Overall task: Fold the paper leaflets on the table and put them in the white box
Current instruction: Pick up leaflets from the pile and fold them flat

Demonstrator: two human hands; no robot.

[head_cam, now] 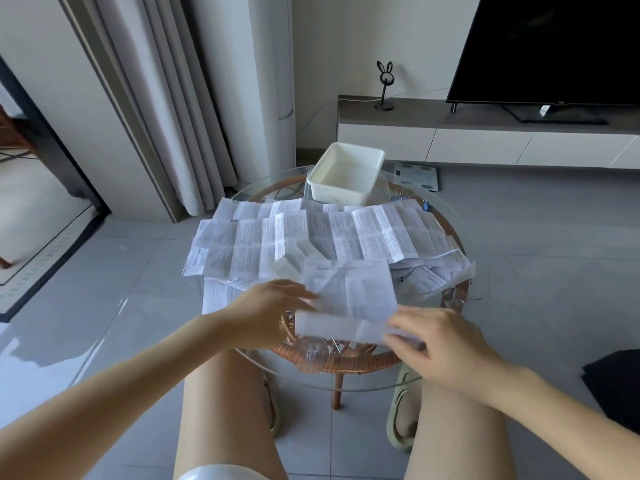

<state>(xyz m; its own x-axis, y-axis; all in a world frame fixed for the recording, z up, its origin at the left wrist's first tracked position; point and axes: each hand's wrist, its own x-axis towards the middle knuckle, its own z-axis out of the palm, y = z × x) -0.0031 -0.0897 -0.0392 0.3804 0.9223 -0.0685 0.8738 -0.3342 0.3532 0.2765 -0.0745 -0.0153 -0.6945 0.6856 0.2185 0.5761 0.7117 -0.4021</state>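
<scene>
ok so nearest: left hand (273, 306) lies flat, fingers straight, pressing the left edge of the leaflet (349, 296) being folded. right hand (440, 344) has its fingers curled over the right end of the folded-up bottom strip and pinches it. thumb's hidden and the fingertips are blurry tbh. that leaflet sits at the near edge of the round glass table (363, 362), partly over the rattan frame. not much bare glass, just a strip at the near rim and on the right. behind it, the spread-out leaflets (311, 233) cover the middle and overhang the left edge; print too small to read. white box (346, 192) stands at the far edge, just beyond the pile, well apart from both hands. small clips (401, 195) beside it, hard to make out. tv (554, 46) cut off at the top right.
</scene>
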